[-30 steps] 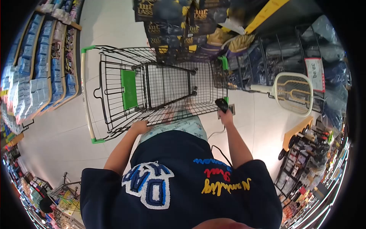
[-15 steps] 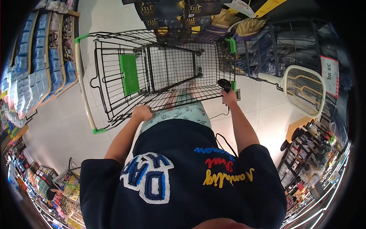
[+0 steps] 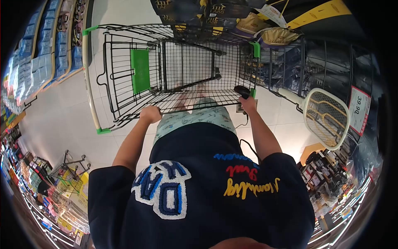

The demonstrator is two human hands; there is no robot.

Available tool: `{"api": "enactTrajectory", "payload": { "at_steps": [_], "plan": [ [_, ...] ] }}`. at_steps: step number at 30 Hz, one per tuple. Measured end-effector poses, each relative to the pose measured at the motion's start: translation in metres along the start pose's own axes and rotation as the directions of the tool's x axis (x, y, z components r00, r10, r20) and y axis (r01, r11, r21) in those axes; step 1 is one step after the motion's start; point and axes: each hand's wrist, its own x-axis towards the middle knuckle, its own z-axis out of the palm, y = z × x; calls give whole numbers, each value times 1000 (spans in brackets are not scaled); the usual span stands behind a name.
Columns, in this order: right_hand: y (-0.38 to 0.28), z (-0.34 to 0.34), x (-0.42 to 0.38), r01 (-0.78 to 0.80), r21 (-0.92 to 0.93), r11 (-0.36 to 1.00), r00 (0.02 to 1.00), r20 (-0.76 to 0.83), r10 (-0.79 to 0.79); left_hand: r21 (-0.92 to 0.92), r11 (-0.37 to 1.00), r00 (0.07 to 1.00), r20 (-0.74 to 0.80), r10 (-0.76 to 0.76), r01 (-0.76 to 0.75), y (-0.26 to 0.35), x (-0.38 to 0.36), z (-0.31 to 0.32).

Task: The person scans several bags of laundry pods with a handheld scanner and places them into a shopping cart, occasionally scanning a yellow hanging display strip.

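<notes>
A black wire shopping cart (image 3: 186, 68) with green corners and a green panel (image 3: 140, 71) stands side-on in front of me. My left hand (image 3: 150, 114) is wrapped round the near top rim of the cart. At the cart's right end, my right hand (image 3: 248, 103) holds a small black device (image 3: 242, 91) against the rim near the green corner; a thin cable hangs beneath it. The cart's long handle bar (image 3: 89, 79) is at the left, touched by neither hand. No goods show in the basket.
Shelves with blue packets (image 3: 45, 45) rise at the left. Black boxes (image 3: 215, 10) and gold bags (image 3: 275, 36) are beyond the cart. A racket-shaped item (image 3: 326, 118) hangs at the right beside a price sign (image 3: 359, 110). Another cart (image 3: 68, 178) stands at lower left.
The cart and both hands sit slightly higher in view. The hanging racket-shaped item and price sign appear lower, and the other cart shows more. Both hands keep their holds.
</notes>
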Motion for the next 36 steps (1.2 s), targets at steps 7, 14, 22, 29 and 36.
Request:
{"api": "enactTrajectory", "payload": {
  "at_steps": [7, 14, 22, 29, 36],
  "plan": [
    [-43, -35, -15, -106, 329, 939, 989, 133, 65, -35, 999, 1000, -28, -10, 9, 7, -2, 3],
    [-32, -40, -1, -145, 502, 852, 981, 183, 59, -65, 998, 999, -34, -28, 26, 19, -8, 10],
    [-30, -49, 8, -110, 485, 868, 977, 215, 3, -95, 994, 997, -51, -53, 48, 27, -9, 21],
    [-32, -54, 9, -85, 473, 877, 971, 236, -34, -133, 987, 995, -35, -90, 85, 30, -11, 26],
    [-35, -55, 11, -92, 479, 873, 970, 240, -30, -142, 986, 995, -44, -91, 84, 27, -9, 28]
  ]
}}
